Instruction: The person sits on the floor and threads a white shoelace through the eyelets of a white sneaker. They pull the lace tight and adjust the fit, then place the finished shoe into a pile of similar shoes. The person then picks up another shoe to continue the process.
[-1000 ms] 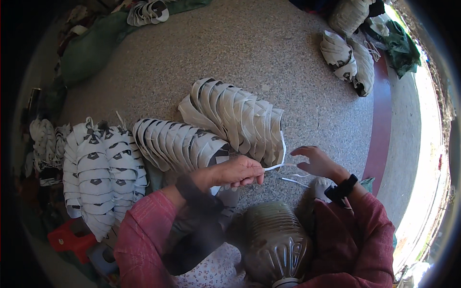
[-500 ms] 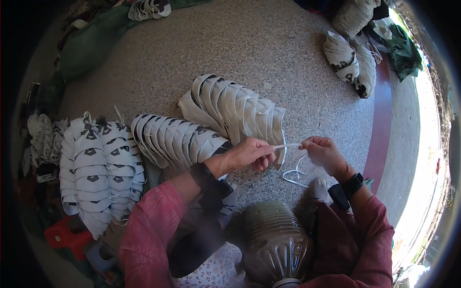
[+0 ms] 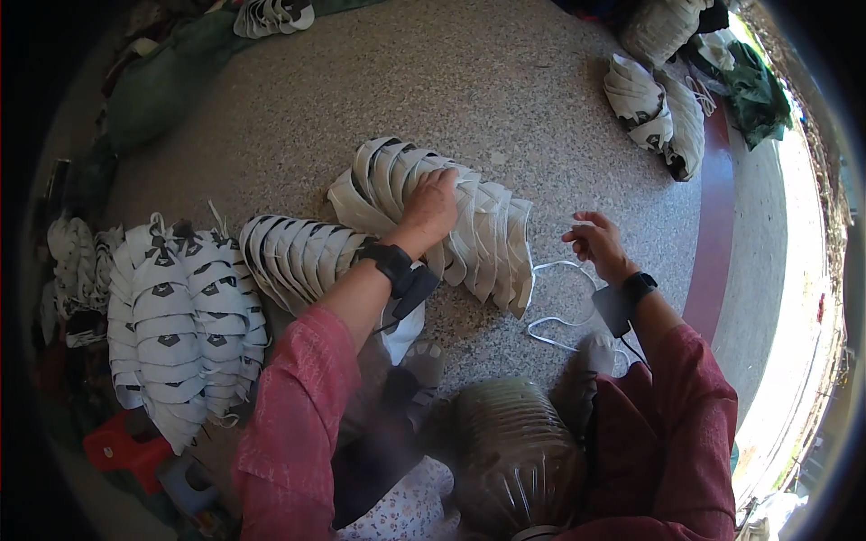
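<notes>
My left hand (image 3: 431, 209) lies on top of a curved, fanned stack of white moulded pieces (image 3: 483, 236) in the middle of the speckled floor, fingers curled over the pieces. A black wrist band sits on that arm. My right hand (image 3: 595, 240) hovers to the right of the stack with fingers loosely curled, a dark watch on its wrist. A thin white cord (image 3: 561, 317) runs from the stack's right end and loops on the floor just below that hand. Whether its end is between the fingers cannot be made out.
A second fanned stack (image 3: 302, 257) lies left of the first, and a bundle with dark emblems (image 3: 176, 320) further left. More bundles (image 3: 657, 106) sit at the far right by a red floor strip (image 3: 714, 225). A ribbed clear plastic container (image 3: 514, 455) stands between my knees. A red stool (image 3: 122, 448) is at the lower left.
Both hands had been pinching the cord together by the stack's right end. My left hand has since moved up onto the stack, and my right hand has drawn away to the right.
</notes>
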